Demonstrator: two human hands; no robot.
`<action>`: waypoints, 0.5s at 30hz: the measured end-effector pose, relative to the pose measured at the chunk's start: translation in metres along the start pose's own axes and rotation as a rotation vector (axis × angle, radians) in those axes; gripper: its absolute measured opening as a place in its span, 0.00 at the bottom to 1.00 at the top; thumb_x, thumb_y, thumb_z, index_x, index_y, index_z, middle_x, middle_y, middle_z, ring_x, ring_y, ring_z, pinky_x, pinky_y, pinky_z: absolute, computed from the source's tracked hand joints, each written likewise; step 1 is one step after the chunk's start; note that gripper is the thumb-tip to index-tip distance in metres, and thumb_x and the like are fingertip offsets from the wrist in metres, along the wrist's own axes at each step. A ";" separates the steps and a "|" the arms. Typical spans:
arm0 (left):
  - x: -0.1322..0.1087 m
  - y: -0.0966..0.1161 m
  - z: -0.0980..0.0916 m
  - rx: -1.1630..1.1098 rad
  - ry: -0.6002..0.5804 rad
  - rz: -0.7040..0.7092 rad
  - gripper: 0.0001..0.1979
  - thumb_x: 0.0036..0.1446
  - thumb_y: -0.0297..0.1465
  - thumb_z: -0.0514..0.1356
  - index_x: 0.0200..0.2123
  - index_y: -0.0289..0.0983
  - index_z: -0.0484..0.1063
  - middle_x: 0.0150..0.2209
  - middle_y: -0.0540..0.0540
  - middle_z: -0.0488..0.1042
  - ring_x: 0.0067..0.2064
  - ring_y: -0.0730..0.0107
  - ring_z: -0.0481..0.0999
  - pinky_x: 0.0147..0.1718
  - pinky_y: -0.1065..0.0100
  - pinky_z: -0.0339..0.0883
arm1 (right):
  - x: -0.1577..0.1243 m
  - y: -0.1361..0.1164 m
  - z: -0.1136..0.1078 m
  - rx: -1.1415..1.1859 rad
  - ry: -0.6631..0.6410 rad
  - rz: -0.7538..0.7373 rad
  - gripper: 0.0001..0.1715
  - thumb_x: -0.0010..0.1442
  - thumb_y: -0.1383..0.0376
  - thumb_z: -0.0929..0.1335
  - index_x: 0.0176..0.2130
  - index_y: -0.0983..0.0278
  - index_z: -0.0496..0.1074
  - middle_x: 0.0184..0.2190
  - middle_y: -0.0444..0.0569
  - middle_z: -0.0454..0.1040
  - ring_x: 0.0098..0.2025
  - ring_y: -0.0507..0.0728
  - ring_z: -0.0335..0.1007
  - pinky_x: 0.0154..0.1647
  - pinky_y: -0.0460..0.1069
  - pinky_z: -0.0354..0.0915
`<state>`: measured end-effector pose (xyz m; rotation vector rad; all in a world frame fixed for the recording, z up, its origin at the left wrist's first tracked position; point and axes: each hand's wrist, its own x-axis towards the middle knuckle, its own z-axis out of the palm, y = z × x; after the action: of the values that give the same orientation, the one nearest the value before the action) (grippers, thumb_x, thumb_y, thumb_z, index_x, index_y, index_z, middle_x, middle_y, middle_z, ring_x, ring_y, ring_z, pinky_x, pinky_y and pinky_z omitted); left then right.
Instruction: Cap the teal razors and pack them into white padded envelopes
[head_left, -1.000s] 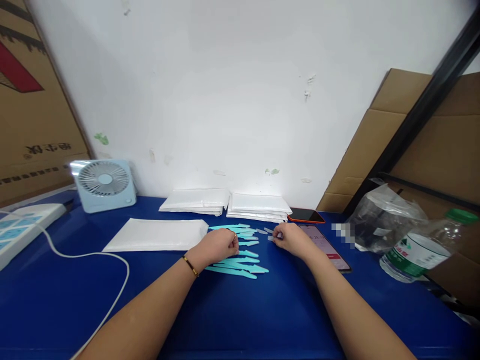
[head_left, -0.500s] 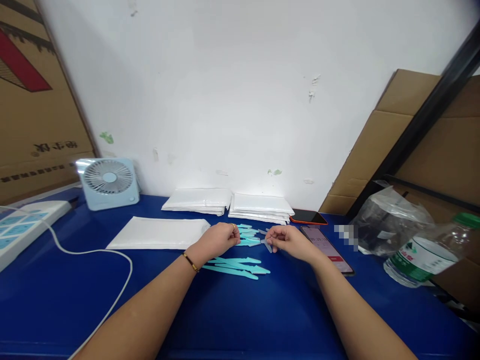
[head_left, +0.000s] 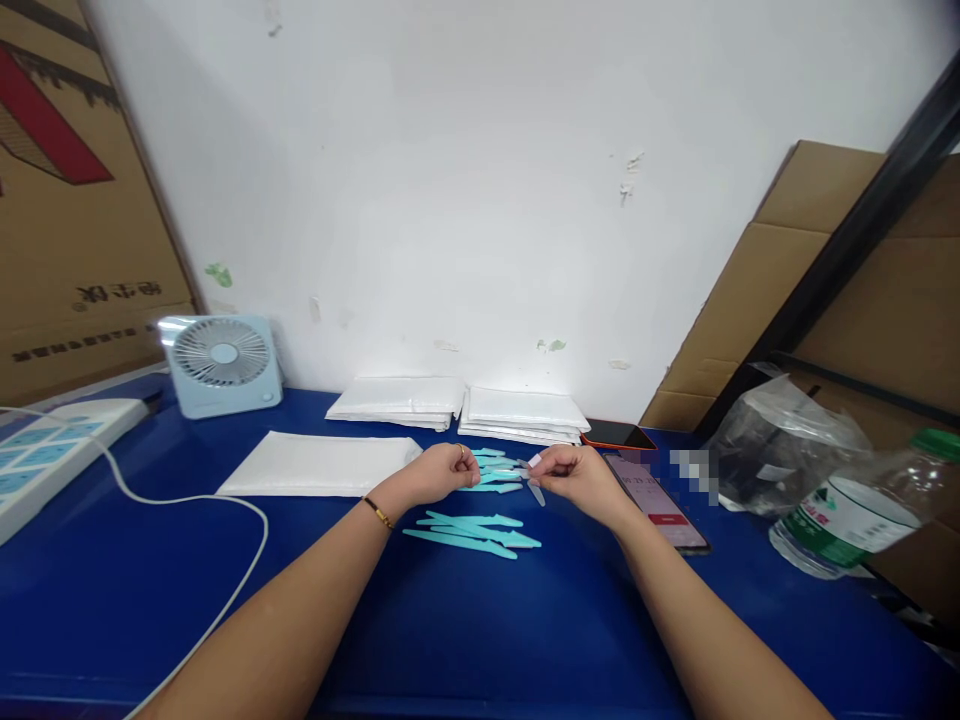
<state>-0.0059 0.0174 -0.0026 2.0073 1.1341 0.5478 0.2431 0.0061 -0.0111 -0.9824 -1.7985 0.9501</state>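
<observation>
My left hand (head_left: 448, 473) is closed in a pinch on the handle of a teal eyebrow razor whose blade end points right. Facing it, my right hand (head_left: 576, 480) pinches a small whitish cover (head_left: 534, 461) close to that blade end; whether the two touch I cannot tell. More teal razors (head_left: 491, 453) lie behind and under the fingers, partly hidden. Nearer to me a loose group of teal razors (head_left: 480, 540) rests on the blue table. One translucent blade cover (head_left: 537, 494) lies just below my right fingertips.
A flat white padded envelope (head_left: 315, 465) lies left of my left hand. Two stacks of white envelopes (head_left: 397, 398) stand by the wall. Phones (head_left: 660, 505) lie at right, with a water bottle (head_left: 847, 515) and plastic bag beyond. A fan (head_left: 223, 365), power strip and white cable (head_left: 259, 540) occupy the left.
My right fingers have shifted slightly, and a small whitish cover now shows at their tips. A translucent cover beneath them is more exposed. My left hand has moved slightly left.
</observation>
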 end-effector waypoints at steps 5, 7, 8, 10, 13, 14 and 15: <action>0.001 -0.001 0.007 -0.020 -0.029 0.060 0.14 0.50 0.42 0.56 0.32 0.36 0.69 0.28 0.50 0.70 0.30 0.72 0.68 0.29 0.73 0.61 | 0.000 -0.001 0.012 -0.052 -0.029 -0.045 0.09 0.44 0.62 0.73 0.26 0.65 0.76 0.32 0.50 0.74 0.30 0.53 0.71 0.30 0.47 0.68; 0.002 0.000 0.011 0.021 0.006 0.067 0.13 0.52 0.41 0.54 0.33 0.36 0.69 0.29 0.50 0.71 0.31 0.72 0.69 0.30 0.73 0.62 | 0.000 -0.001 0.012 -0.101 -0.034 -0.056 0.10 0.46 0.61 0.72 0.29 0.65 0.76 0.34 0.50 0.74 0.31 0.53 0.72 0.31 0.47 0.68; 0.001 0.001 0.012 0.065 0.054 0.065 0.13 0.52 0.40 0.54 0.34 0.37 0.69 0.30 0.50 0.71 0.32 0.71 0.70 0.30 0.73 0.62 | 0.001 -0.001 0.011 -0.153 -0.024 -0.058 0.10 0.47 0.61 0.71 0.31 0.65 0.76 0.35 0.50 0.74 0.32 0.53 0.72 0.31 0.47 0.67; 0.000 0.003 0.011 0.191 0.180 0.065 0.12 0.52 0.38 0.55 0.36 0.38 0.69 0.33 0.48 0.72 0.35 0.69 0.70 0.33 0.71 0.62 | 0.001 -0.001 0.006 -0.340 0.021 -0.045 0.11 0.49 0.60 0.70 0.33 0.64 0.75 0.34 0.49 0.74 0.32 0.53 0.71 0.32 0.47 0.66; -0.005 0.007 0.007 0.362 0.194 0.078 0.14 0.47 0.40 0.59 0.35 0.40 0.71 0.37 0.48 0.72 0.37 0.67 0.71 0.32 0.71 0.61 | 0.000 0.001 -0.001 -0.655 0.014 0.060 0.12 0.47 0.59 0.70 0.32 0.63 0.75 0.28 0.47 0.74 0.28 0.53 0.69 0.29 0.46 0.63; -0.007 0.009 0.006 0.386 0.129 0.079 0.14 0.44 0.42 0.61 0.34 0.40 0.72 0.36 0.48 0.73 0.36 0.67 0.71 0.30 0.72 0.61 | -0.001 0.002 -0.002 -0.720 -0.022 0.102 0.12 0.46 0.58 0.71 0.31 0.63 0.75 0.27 0.47 0.74 0.27 0.53 0.68 0.27 0.46 0.61; -0.009 0.010 0.006 0.392 0.050 0.072 0.15 0.43 0.43 0.62 0.32 0.41 0.73 0.34 0.49 0.73 0.34 0.68 0.71 0.28 0.72 0.60 | -0.001 0.002 -0.003 -0.762 -0.060 0.130 0.12 0.45 0.58 0.71 0.30 0.63 0.75 0.26 0.47 0.74 0.27 0.53 0.68 0.26 0.45 0.60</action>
<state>-0.0010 0.0044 0.0018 2.3875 1.2803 0.4384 0.2464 0.0065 -0.0126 -1.5543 -2.2187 0.3432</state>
